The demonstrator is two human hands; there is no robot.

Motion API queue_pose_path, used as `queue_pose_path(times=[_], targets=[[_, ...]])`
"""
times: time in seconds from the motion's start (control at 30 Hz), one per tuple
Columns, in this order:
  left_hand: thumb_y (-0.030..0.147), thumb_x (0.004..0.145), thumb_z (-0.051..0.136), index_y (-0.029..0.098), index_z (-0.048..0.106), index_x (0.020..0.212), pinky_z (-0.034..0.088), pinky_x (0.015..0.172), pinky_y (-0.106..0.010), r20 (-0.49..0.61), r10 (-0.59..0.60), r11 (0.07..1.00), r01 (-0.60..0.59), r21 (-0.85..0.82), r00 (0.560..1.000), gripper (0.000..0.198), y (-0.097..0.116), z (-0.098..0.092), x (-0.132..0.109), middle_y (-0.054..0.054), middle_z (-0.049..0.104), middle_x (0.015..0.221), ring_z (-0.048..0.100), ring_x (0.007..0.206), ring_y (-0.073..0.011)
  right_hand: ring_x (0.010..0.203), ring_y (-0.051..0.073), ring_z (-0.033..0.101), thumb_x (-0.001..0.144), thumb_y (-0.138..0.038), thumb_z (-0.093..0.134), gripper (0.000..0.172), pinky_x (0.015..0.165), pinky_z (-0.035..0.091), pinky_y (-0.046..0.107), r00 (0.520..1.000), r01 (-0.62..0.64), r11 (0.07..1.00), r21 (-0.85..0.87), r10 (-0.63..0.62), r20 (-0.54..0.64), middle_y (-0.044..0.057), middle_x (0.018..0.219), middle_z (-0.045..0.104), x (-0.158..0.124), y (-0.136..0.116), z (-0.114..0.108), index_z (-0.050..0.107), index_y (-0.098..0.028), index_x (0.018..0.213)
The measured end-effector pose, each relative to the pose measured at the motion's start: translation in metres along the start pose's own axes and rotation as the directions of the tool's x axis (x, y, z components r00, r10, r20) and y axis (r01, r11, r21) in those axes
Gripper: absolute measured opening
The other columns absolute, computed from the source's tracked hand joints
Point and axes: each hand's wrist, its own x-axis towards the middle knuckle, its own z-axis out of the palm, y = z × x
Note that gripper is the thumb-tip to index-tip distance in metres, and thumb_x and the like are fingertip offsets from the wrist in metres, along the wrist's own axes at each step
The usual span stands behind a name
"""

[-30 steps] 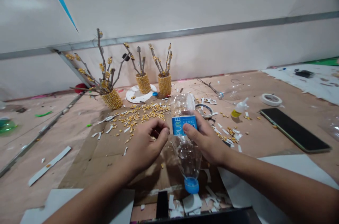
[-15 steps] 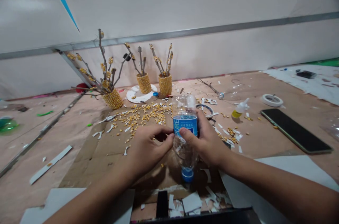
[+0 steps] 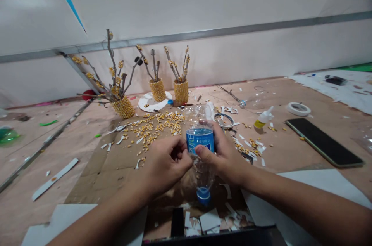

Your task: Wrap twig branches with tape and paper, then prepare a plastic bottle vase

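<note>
A clear plastic bottle (image 3: 200, 168) hangs upside down in front of me, its blue cap (image 3: 203, 195) pointing down toward me. My right hand (image 3: 225, 155) is wrapped around its right side, the thumb lying across the blue label (image 3: 199, 139). At the label's lower left edge, my left hand (image 3: 168, 160) is closed in a pinch, thumb and forefinger together. Whether the label's edge is caught between those fingertips I cannot tell. Beneath the hands lies a brown cardboard sheet (image 3: 101, 176), with loose corn kernels (image 3: 148, 125) scattered beyond the left hand.
Corn-covered pots with twigs stand at the back: a left pot (image 3: 123, 107), a middle pot (image 3: 157, 90) and a right pot (image 3: 181, 92). To the right are a glue bottle (image 3: 263, 118), a tape roll (image 3: 298, 109) and a phone (image 3: 324, 141). Paper scraps (image 3: 209, 220) lie near me.
The bottle has shifted slightly left and down toward me in the right hand. My left fingers have curled into a tighter pinch beside the label.
</note>
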Motion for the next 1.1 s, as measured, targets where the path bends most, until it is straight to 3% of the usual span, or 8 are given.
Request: queue_pose_path(times=[0.23, 0.3, 0.4, 0.5, 0.6, 0.67, 0.77, 1.1], targets=[[0.026, 0.091, 0.058, 0.021, 0.056, 0.072, 0.045, 0.059, -0.026, -0.059, -0.073, 0.987, 0.063, -0.144, 0.996, 0.020, -0.008, -0.006, 0.005, 0.002, 0.057, 0.065, 0.055, 0.060, -0.0131, 0.106, 0.026, 0.069, 0.094, -0.061, 0.068, 0.060, 0.094, 0.057, 0.045, 0.999, -0.001, 0.950, 0.311, -0.016, 0.050, 0.010, 0.124, 0.070, 0.003, -0.001, 0.001, 0.048, -0.027, 0.139], [0.037, 0.095, 0.060, 0.020, 0.065, 0.094, 0.055, 0.071, -0.030, 0.044, -0.139, 0.937, 0.145, -0.318, 0.989, 0.017, -0.010, -0.003, 0.003, -0.004, 0.070, 0.086, 0.067, 0.079, -0.0178, 0.111, 0.027, 0.068, 0.095, -0.063, 0.067, 0.061, 0.097, 0.057, 0.046, 0.999, -0.014, 0.917, 0.398, -0.002, 0.039, 0.011, 0.130, 0.069, 0.006, 0.003, 0.002, 0.046, -0.029, 0.141], [0.040, 0.086, 0.077, 0.022, 0.054, 0.139, 0.061, 0.085, -0.037, 0.265, -0.154, 0.818, 0.274, -0.507, 0.952, 0.060, -0.010, 0.003, 0.003, -0.014, 0.073, 0.126, 0.074, 0.106, -0.0259, 0.115, 0.026, 0.067, 0.096, -0.062, 0.065, 0.059, 0.099, 0.057, 0.045, 0.999, 0.006, 0.899, 0.437, -0.029, 0.046, 0.010, 0.134, 0.066, 0.012, 0.010, 0.001, 0.046, -0.032, 0.143], [0.036, 0.086, 0.079, 0.023, 0.053, 0.144, 0.061, 0.079, -0.037, 0.251, -0.188, 0.867, 0.281, -0.411, 0.949, 0.065, -0.010, 0.003, 0.006, -0.015, 0.075, 0.125, 0.076, 0.097, -0.0262, 0.102, 0.024, 0.066, 0.096, -0.054, 0.069, 0.063, 0.089, 0.059, 0.044, 0.984, 0.111, 0.970, 0.218, -0.076, -0.162, 0.011, 0.134, 0.062, 0.016, 0.014, -0.005, 0.041, -0.033, 0.148], [0.036, 0.084, 0.080, 0.024, 0.054, 0.148, 0.055, 0.064, -0.034, 0.125, -0.218, 0.972, 0.227, -0.065, 0.968, 0.071, -0.011, -0.002, 0.009, -0.009, 0.079, 0.104, 0.071, 0.067, -0.0204, 0.098, 0.025, 0.063, 0.093, -0.036, 0.076, 0.060, 0.088, 0.056, 0.047, 0.822, 0.345, 0.879, -0.330, -0.453, -0.346, 0.012, 0.127, 0.063, 0.020, 0.014, -0.017, 0.048, -0.031, 0.145], [0.036, 0.081, 0.081, 0.024, 0.052, 0.152, 0.053, 0.061, -0.033, 0.090, -0.198, 0.977, 0.189, 0.102, 0.976, 0.078, -0.011, -0.003, 0.010, -0.006, 0.079, 0.095, 0.067, 0.060, -0.0190, 0.100, 0.027, 0.064, 0.093, -0.026, 0.075, 0.037, 0.089, 0.054, 0.048, 0.727, 0.520, 0.613, -0.595, -0.683, -0.070, 0.010, 0.113, 0.069, 0.021, 0.012, -0.024, 0.063, -0.029, 0.128], [0.037, 0.083, 0.078, 0.023, 0.052, 0.152, 0.053, 0.067, -0.035, 0.084, -0.157, 0.967, 0.136, 0.217, 0.984, 0.076, -0.010, -0.002, 0.007, -0.006, 0.079, 0.095, 0.070, 0.069, -0.0226, 0.086, 0.025, 0.065, 0.100, -0.018, 0.062, 0.018, 0.076, 0.054, 0.043, 0.652, 0.645, 0.372, -0.667, -0.723, 0.227, 0.009, 0.096, 0.074, 0.022, 0.007, -0.028, 0.072, -0.023, 0.114], [0.035, 0.084, 0.070, 0.016, 0.048, 0.155, 0.054, 0.080, -0.042, 0.137, -0.185, 0.888, 0.106, 0.447, 0.973, 0.076, -0.007, 0.002, 0.004, -0.017, 0.077, 0.114, 0.072, 0.098, -0.0345, 0.075, 0.025, 0.058, 0.106, -0.016, 0.043, 0.035, 0.065, 0.051, 0.041, 0.684, 0.681, 0.234, -0.694, -0.542, 0.489, 0.012, 0.080, 0.069, 0.021, -0.009, -0.022, 0.076, -0.018, 0.093]])
